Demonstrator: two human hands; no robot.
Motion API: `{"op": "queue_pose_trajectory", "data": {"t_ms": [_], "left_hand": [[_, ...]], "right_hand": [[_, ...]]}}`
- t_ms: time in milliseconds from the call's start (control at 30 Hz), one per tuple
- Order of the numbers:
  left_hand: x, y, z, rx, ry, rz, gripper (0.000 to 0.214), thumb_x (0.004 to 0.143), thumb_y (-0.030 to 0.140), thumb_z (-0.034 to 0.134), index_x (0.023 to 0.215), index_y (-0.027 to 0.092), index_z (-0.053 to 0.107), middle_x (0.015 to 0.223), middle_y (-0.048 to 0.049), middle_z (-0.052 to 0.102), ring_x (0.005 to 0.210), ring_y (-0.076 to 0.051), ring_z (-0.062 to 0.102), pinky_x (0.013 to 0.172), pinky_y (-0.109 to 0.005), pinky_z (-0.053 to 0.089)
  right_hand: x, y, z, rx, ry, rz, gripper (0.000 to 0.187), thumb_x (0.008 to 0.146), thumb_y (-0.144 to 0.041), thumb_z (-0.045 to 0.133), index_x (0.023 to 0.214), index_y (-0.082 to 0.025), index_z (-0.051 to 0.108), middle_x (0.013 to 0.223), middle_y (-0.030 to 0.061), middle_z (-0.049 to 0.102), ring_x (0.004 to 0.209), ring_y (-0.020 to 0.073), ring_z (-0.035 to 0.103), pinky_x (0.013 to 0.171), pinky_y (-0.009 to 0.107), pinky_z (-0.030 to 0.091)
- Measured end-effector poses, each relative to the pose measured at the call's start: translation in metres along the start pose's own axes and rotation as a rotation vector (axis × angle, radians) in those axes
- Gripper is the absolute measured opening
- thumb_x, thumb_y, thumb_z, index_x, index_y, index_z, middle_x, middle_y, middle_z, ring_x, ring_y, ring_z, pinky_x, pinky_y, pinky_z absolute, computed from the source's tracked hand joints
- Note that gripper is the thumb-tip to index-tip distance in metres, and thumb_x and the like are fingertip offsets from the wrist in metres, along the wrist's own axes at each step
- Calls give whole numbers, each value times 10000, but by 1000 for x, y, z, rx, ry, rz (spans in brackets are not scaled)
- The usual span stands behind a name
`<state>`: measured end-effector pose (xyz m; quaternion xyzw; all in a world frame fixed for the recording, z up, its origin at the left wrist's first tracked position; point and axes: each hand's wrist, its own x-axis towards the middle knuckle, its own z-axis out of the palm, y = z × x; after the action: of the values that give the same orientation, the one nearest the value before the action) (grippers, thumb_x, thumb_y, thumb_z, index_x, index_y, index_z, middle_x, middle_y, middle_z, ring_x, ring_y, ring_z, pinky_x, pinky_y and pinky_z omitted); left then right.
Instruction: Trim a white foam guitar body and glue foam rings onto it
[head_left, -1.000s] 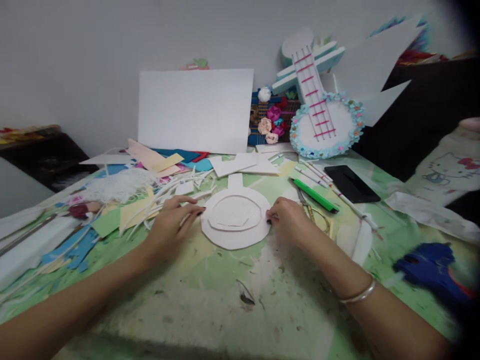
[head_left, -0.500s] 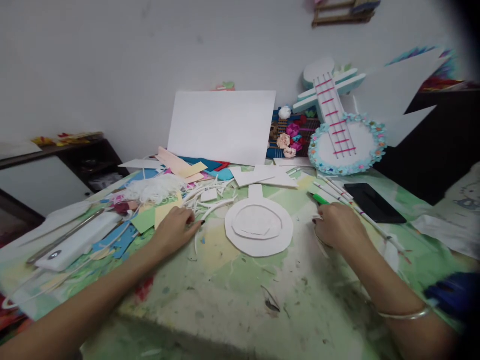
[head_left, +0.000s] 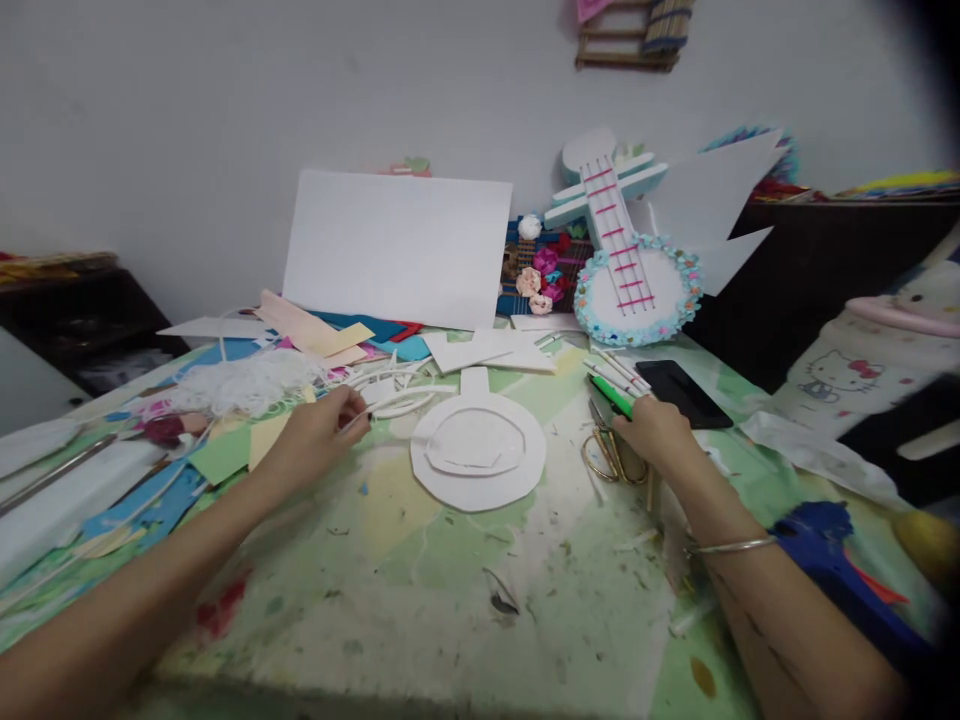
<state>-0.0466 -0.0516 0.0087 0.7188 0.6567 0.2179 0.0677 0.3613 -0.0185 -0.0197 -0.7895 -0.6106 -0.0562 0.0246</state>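
Note:
My left hand [head_left: 324,428] is closed in a pinch beside the loose white strips [head_left: 405,400], with a thin whitish strip partly hidden at its fingertips. On the right, my right hand [head_left: 654,432] has its fingers curled over the near end of a slim green tool [head_left: 611,396] that looks like a marker or cutter. Gold-handled scissors [head_left: 601,458] lie just under and left of that hand. Between the hands lies a white board cutout [head_left: 478,495], a rounded body with a short neck, bearing a smaller oval piece [head_left: 476,442].
A blank white board [head_left: 397,245] leans on the wall beside a decorated model guitar [head_left: 630,290]. Near my right hand are thin white sticks [head_left: 622,372], a black phone [head_left: 684,393] and a blue tool [head_left: 832,550]. Paper scraps [head_left: 221,455] and shredded white material [head_left: 240,385] cover the left.
The view has turned right. My left fingers, earlier stretched over the strips, have drawn together and lifted slightly. My right hand has shifted off the scissors, which now show, onto the green tool.

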Motion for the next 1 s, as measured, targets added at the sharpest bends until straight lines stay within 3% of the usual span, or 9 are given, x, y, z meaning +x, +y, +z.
{"op": "queue_pose_trajectory", "data": {"t_ms": [200,300,433,500,600,700,800,900,1000], "left_hand": [[16,37,17,-113,-43,113,248,804,324,375,971,195,506,692,15,650,613,-145,608,656,-262,415],[21,45,26,-111,-30,133,253,796,322,385,936,191,550,664,20,638,582,-136,588,637,-254,397],[19,41,33,-115,21,131,239,797,363,426,882,194,571,588,35,591,530,-126,545,589,-244,365],[16,38,35,-136,23,118,243,805,385,434,865,194,572,518,48,547,503,-122,520,576,-241,355],[13,37,37,-176,4,87,248,808,400,443,843,191,572,475,56,516,479,-117,498,567,-239,351],[12,38,39,-189,-33,87,230,795,382,464,831,189,582,495,49,534,472,-112,494,561,-240,352],[10,39,40,-190,-40,86,199,781,347,474,799,186,590,529,39,564,464,-105,492,549,-238,353],[7,39,40,-183,-36,67,161,760,306,485,767,184,591,537,32,584,470,-106,505,547,-238,361],[4,42,39,-195,-47,59,119,726,274,510,718,185,588,516,33,586,486,-114,532,550,-235,369]], "right_hand": [[-5,1,-2,-19,131,93,338,806,-138,392,1022,-78,646,1017,219,607,967,310,560,746,381,418],[-10,0,-10,-35,199,158,330,792,-131,420,1041,-89,634,1085,226,561,1023,334,524,751,395,411],[-21,-10,-22,30,-98,-1,322,773,-354,525,955,-117,643,888,169,634,861,271,597,683,321,410],[-26,-16,-26,34,-234,-73,341,705,-367,592,942,-126,637,871,154,642,836,265,606,645,303,405],[-28,-20,-28,56,-305,-109,337,674,-279,600,969,-119,625,864,142,644,823,248,610,599,281,395],[-25,-19,-29,113,-314,-92,204,668,-250,577,818,-135,652,689,94,624,707,214,608,531,258,372],[-25,-18,-32,367,-288,-31,174,666,-229,583,803,-137,637,522,32,551,549,167,569,474,240,347],[-37,-28,-40,929,-303,-20,299,717,-306,590,963,-137,584,438,-52,451,377,98,452,385,209,298],[-57,-46,-46,1296,-450,-113,345,714,-468,610,820,-142,584,360,-102,308,282,59,304,303,188,197]]}}
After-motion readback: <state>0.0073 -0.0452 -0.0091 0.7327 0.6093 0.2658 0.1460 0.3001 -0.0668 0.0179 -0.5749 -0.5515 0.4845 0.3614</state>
